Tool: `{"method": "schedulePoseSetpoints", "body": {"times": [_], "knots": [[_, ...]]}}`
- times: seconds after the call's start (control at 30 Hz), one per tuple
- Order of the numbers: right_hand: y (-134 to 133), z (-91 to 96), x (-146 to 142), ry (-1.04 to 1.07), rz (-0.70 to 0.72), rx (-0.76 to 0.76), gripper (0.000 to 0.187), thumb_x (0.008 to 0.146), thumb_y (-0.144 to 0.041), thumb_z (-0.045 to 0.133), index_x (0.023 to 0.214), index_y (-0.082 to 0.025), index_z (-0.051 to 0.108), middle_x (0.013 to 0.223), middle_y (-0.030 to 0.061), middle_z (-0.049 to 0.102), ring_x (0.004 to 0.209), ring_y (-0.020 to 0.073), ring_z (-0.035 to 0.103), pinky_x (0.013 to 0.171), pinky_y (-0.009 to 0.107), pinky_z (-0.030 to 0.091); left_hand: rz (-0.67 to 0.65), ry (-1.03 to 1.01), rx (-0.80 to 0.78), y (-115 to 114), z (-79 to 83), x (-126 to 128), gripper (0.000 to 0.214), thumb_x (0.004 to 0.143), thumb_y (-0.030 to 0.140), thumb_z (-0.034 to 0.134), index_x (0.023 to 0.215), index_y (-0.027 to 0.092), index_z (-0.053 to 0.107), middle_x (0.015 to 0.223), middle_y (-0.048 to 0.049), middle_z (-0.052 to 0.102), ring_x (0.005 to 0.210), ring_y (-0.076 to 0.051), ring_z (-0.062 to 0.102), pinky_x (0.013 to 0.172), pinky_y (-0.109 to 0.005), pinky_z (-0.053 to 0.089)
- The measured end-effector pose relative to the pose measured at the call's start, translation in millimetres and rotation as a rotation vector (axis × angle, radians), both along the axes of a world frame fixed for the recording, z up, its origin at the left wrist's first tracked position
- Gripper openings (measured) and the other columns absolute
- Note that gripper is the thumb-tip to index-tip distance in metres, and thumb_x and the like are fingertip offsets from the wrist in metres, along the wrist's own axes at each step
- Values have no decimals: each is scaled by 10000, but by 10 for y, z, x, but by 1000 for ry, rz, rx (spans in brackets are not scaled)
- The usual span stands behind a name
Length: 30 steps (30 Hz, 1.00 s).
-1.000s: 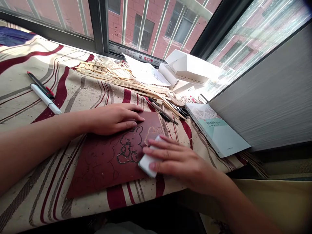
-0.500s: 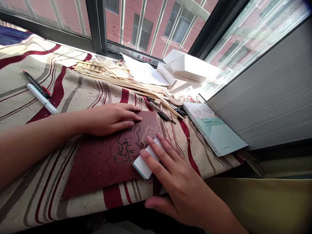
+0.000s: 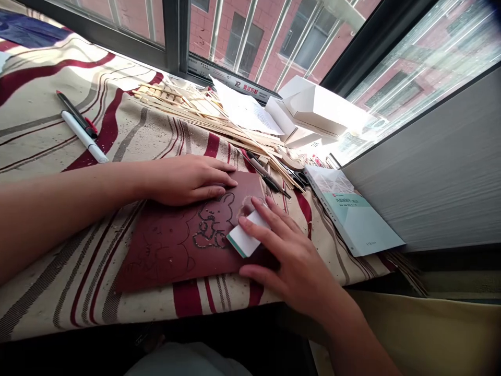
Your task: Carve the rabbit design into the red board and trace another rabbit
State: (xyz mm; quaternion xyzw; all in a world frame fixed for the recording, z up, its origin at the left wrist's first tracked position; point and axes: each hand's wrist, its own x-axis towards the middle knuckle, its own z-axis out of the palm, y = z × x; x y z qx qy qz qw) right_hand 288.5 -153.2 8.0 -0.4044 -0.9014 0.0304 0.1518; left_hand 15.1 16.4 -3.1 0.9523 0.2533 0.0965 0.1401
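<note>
Head view. The left hand (image 3: 188, 180) lies flat on the top edge of a dark red board (image 3: 164, 256), fingers extended and gripping nothing, apparently pinning the board against sliding. The right hand (image 3: 291, 258) has its fingers curled over a white block (image 3: 247, 234), gripping it against the board at about 2 o'clock from the board's centre, beside a scratched rabbit outline (image 3: 213, 222). The board rests on a striped cloth (image 3: 47, 219). Wooden sticks (image 3: 207, 117) lie at 12 o'clock, and two pens (image 3: 80, 125) at 10 o'clock. A pale green book (image 3: 352, 214) sits at 3 o'clock (its small title is not legible). A printed strip (image 3: 235, 81) on the window frame shows characters too small to read.
</note>
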Motion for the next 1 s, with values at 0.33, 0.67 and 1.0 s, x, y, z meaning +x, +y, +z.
{"method": "schedulePoseSetpoints", "body": {"times": [0.33,0.67,1.0], "knots": [[39,154,37,-7,80,-63,414,1141,-291,565,1482,-132,737,1715,250,542,1662,467,423,1252,711,509,24,-20,-23,-4,-6,-20,490,1146,472,486,1512,269,740,1750,-81,555,1571,-315,570,1335,-412,397],[328,90,183,70,-1,-86,377,1140,-254,575,1459,-217,771,1728,226,546,1601,358,563,1238,577,566,19,-2,1,-6,0,-5,488,1137,476,468,1496,296,744,1736,-54,575,1546,-297,592,1305,-394,420],[448,169,253,24,98,-125,355,1139,-275,580,1444,-224,754,1723,227,524,1665,394,464,1280,638,509,10,-31,-33,-6,-7,-6,500,1124,477,475,1468,260,766,1736,-106,569,1539,-330,599,1304,-430,423]]}}
